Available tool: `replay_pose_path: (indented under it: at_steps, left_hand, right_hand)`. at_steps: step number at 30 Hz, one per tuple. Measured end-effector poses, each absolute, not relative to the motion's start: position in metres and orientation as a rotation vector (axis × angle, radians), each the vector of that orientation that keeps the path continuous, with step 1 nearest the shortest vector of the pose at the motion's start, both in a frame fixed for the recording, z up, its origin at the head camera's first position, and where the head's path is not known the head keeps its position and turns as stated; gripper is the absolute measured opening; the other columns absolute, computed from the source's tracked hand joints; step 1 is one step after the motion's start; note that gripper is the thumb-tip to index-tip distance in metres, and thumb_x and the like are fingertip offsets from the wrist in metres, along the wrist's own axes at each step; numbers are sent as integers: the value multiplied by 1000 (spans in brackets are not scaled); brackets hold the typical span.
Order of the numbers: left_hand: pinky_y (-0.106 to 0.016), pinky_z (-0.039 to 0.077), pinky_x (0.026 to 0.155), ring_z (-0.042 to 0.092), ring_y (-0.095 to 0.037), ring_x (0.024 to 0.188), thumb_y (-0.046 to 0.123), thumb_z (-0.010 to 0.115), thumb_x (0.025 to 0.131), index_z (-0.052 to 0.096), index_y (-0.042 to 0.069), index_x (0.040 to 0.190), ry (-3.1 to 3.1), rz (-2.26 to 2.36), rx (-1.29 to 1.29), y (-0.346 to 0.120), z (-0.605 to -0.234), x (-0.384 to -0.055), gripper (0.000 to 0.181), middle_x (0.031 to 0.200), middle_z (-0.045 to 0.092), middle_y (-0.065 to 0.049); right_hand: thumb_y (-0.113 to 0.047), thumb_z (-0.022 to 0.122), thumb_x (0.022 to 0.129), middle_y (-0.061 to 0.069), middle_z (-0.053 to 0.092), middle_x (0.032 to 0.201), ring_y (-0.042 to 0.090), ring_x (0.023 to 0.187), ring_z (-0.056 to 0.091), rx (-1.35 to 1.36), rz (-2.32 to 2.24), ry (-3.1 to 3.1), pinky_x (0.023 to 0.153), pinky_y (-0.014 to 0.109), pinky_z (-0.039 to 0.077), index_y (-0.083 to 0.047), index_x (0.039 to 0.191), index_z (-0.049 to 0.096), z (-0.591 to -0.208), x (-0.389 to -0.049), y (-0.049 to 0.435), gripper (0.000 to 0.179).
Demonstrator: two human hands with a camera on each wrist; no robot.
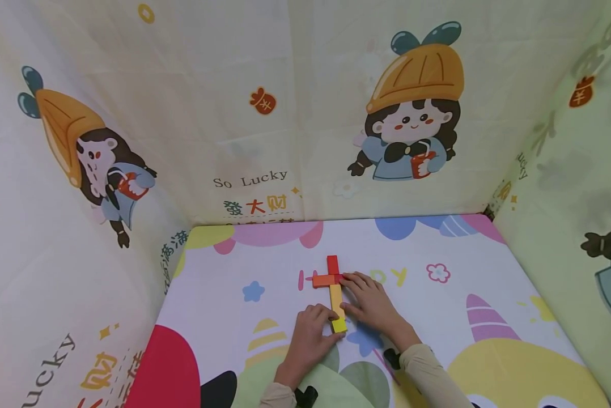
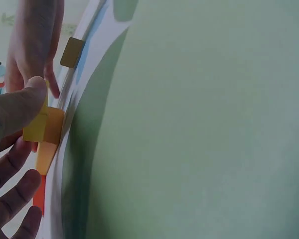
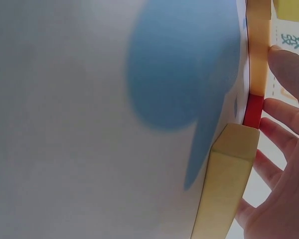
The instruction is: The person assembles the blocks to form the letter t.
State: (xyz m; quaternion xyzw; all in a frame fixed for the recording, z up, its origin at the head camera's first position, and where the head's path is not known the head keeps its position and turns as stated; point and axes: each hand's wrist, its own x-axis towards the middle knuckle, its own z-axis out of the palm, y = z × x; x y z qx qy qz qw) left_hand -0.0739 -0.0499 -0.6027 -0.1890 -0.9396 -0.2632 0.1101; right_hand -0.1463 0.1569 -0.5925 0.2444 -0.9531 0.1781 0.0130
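My left hand (image 1: pixel 312 335) pinches a yellow block (image 2: pixel 35 128) between thumb and fingers, over the near end of a long light-orange block (image 1: pixel 336 299). That long block runs toward a red block (image 3: pixel 253 110) in the middle of a cross-like layout. Another red block (image 1: pixel 332 264) extends beyond it, and an orange block (image 1: pixel 323 281) points left. My right hand (image 1: pixel 374 306) is stretched over the layout's right side, fingertips by the middle red block and thumb at the long block. A pale yellow block (image 3: pixel 224 184) lies beside its fingers, hidden under the hand in the head view.
The blocks lie on a cartoon-printed tabletop (image 1: pixel 387 249). Printed cloth walls (image 1: pixel 305 136) rise at the back and both sides. Dark wrist cameras (image 1: pixel 306 396) sit on both wrists close above the table.
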Motion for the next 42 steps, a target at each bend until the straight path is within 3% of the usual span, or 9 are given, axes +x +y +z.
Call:
replay_pose_path:
  at_steps: [19, 34, 42]
  left_hand:
    - [-30, 43, 86, 51, -9, 101, 45, 89, 79, 74, 36, 112, -2727, -766, -653, -46, -615, -74, 37, 105, 57, 11]
    - [-29, 41, 86, 51, -8, 100, 46, 87, 82, 73, 38, 115, -2731, -769, -686, -44, -617, -78, 37, 106, 56, 10]
    - [-29, 40, 86, 52, -8, 101, 45, 86, 83, 73, 33, 120, -2759, -849, -696, -51, -613, -82, 41, 108, 60, 11]
  right_hand:
    - [-44, 74, 94, 7, 49, 160, 35, 150, 40, 781, 590, -2964, 113, 66, 40, -15, 151, 55, -589, -145, 157, 66]
    - [-43, 77, 92, 7, 52, 158, 35, 147, 43, 782, 609, -2940, 111, 68, 41, -14, 149, 57, -591, -147, 157, 67]
    - [-46, 76, 92, 6, 49, 160, 35, 150, 40, 766, 611, -2977, 113, 67, 40, -17, 151, 55, -589, -146, 157, 70]
